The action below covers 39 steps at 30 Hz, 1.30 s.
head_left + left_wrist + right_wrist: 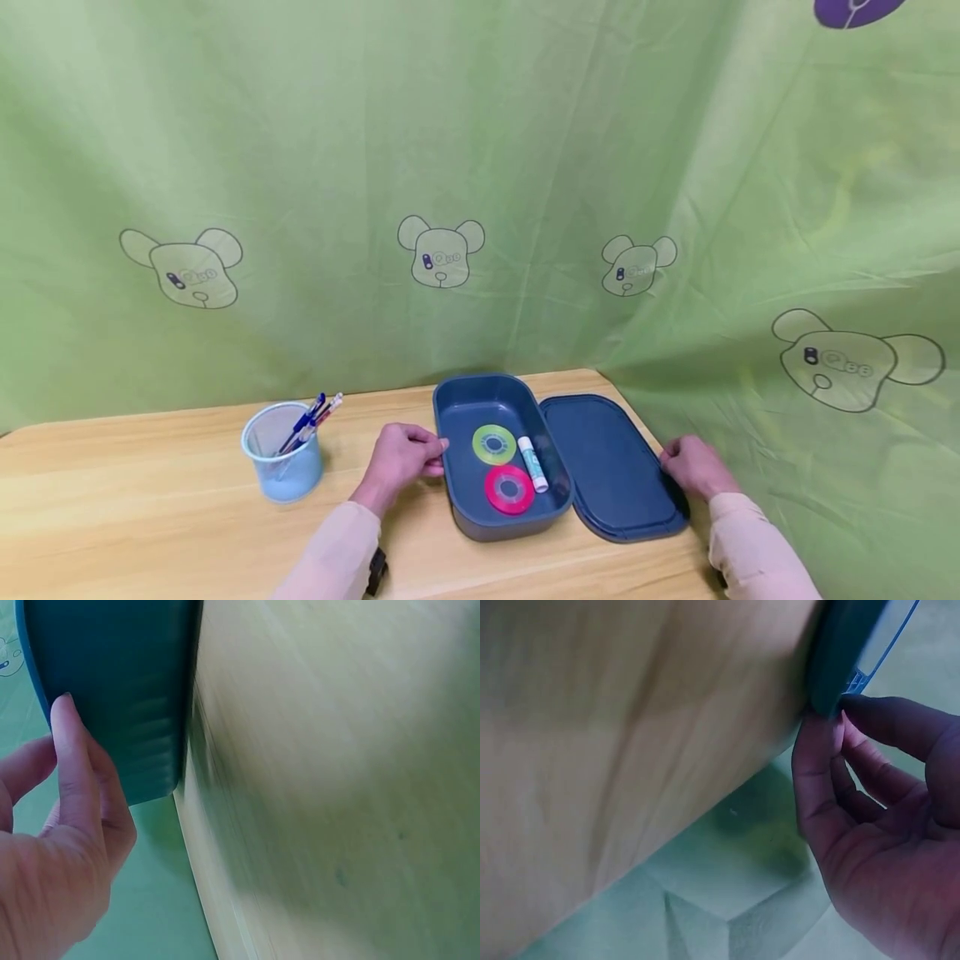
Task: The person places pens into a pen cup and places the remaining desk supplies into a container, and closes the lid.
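A dark blue rectangular box (498, 527) stands lidless on the table. Inside it lie a yellow-green ring-shaped disc (482, 451), a red one (497, 495) and a white and teal glue stick (532, 464). My left hand (405, 457) pinches the box's left rim; the left wrist view has its fingers against the outer wall (127, 682). To the right of the box, the flat dark blue lid (607, 467) lies against its side. My right hand (693, 465) pinches the lid's right edge between thumb and fingers, as the lid edge (840, 660) in the right wrist view confirms.
On the left stands a light blue mesh pen cup (288, 475) with several pens (307, 425) leaning in it. A green curtain (337, 167) with printed bear heads hangs behind the wooden table (135, 500) and along its right edge, close to my right hand.
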Each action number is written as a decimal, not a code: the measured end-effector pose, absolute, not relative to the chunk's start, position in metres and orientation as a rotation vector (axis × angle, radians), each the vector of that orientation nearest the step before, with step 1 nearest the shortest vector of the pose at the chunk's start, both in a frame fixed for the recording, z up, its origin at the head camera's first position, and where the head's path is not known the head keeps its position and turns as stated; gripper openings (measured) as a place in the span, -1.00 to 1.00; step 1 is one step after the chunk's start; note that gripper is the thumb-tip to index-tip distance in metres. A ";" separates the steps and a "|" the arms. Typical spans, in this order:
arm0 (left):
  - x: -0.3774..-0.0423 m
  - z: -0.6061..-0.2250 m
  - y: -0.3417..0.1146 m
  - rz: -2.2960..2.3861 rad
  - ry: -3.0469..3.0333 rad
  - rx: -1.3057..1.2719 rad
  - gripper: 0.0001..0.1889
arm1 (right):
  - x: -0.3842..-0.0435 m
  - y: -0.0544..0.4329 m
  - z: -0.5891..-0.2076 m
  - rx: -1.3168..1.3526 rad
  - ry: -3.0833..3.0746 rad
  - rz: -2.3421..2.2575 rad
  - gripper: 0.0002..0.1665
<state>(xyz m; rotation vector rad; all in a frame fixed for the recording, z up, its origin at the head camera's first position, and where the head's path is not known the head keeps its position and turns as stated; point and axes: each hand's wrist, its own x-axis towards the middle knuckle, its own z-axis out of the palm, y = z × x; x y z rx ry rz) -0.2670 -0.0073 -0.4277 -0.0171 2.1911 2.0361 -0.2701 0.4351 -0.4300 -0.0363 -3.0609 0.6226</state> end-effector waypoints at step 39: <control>-0.266 -0.429 -0.008 2.104 2.110 -0.005 -0.85 | -0.257 0.373 -0.344 -0.132 -2.969 0.793 -0.70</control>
